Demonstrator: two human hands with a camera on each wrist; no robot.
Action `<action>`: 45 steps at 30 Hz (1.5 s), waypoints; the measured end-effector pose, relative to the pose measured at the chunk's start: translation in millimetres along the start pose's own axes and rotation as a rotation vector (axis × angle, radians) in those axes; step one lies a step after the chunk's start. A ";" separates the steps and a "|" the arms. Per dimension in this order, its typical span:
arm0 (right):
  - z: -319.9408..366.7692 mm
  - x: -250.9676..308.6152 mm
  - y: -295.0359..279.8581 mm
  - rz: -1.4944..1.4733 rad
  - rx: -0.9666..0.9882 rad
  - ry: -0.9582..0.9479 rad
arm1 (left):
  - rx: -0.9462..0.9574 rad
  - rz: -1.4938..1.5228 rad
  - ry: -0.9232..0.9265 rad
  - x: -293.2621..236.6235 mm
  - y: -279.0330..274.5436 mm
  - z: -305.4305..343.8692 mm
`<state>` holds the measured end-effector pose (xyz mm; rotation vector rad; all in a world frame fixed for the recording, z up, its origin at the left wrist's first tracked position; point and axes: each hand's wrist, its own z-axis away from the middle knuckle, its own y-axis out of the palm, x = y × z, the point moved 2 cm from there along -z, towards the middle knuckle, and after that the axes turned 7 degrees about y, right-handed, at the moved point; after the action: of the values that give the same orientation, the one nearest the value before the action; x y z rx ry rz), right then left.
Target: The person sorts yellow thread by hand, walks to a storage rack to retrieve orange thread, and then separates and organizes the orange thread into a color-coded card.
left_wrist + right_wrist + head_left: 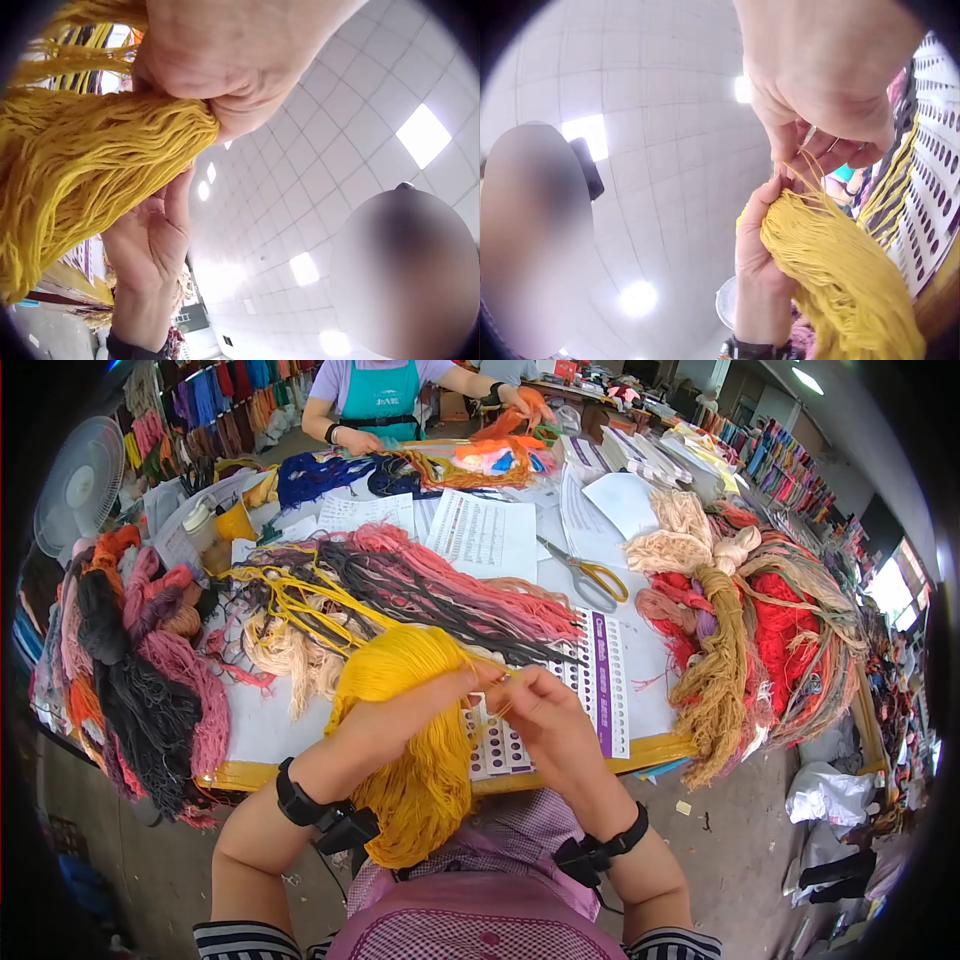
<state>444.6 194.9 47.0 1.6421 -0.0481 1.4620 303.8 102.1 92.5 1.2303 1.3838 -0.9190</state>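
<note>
Gripping yellow skein (408, 705) near its top with left hand (757, 256), curled around the bunch; pinching thin yellow strands (815, 171) in right hand (545, 708), fingers narrow. Hanging down toward 7 o'clock from the fingertips, in front of the near table edge (655, 749).

Looks like picking out or tying off strands; can't tell which, contact point partly hidden. Probably needs a firm left hold next, then easing strands clear without dragging loops along.

Also around: scissors (592, 582) at 1 o'clock, apart from both hands; punched card (604, 690) at 3; tan bundle (714, 660) farther out at 3; pink-and-charcoal yarn (430, 585) at 11; 1 other person (382, 390) beyond, also at 11. Could snag on charcoal ends just past the fingertips, or catch the card edge.
</note>
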 end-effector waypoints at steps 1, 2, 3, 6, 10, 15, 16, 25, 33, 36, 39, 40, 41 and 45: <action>1.7 3.4 -3.1 0.001 -0.003 0.002 | 0.000 0.003 -0.002 3.6 -12.1 -1.1; 5.5 7.7 -7.0 -0.206 0.172 0.116 | 0.003 0.344 -0.160 13.4 -32.9 -2.3; 9.9 12.3 -10.3 -0.415 0.347 0.228 | 0.005 0.684 -0.319 19.7 -42.5 -2.8; 16.7 24.6 -20.6 -0.018 0.199 0.212 | -0.154 0.355 -0.235 13.7 -44.1 -1.0; 10.9 9.1 4.7 0.231 0.022 0.153 | -0.085 0.121 -0.117 6.7 -6.6 5.2; 1.5 -9.3 -5.1 0.241 0.052 0.032 | -0.029 -0.327 0.166 10.9 -2.5 6.8; 2.0 -7.0 -3.2 0.152 0.051 0.008 | -0.035 -0.324 0.148 7.7 -4.1 6.6; 68.1 63.4 -82.9 0.608 -0.142 0.184 | -0.356 0.906 -0.081 14.9 -162.7 20.3; 230.4 224.7 -312.7 1.322 -1.288 -0.307 | -0.476 0.837 0.232 -28.4 -318.3 136.1; 285.8 275.3 -363.5 1.415 -1.514 -0.559 | -0.391 0.796 0.416 -62.1 -309.5 147.8; 224.1 259.3 -272.5 1.086 -1.089 -0.945 | -0.921 0.469 0.457 -98.8 -128.4 66.2; 202.7 252.1 -266.9 1.137 -1.107 -0.768 | -0.593 0.552 0.285 -85.0 -163.6 61.3; 177.6 241.0 -261.5 1.183 -1.120 -0.590 | -0.262 0.621 0.112 -62.2 -199.0 55.4; 63.8 134.0 -147.9 1.256 -0.700 -0.503 | -0.297 0.440 -0.054 -29.0 -68.5 -17.0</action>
<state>617.0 310.3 76.4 1.2911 -1.9138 1.4801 232.1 100.0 118.3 1.2024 1.0965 -0.4210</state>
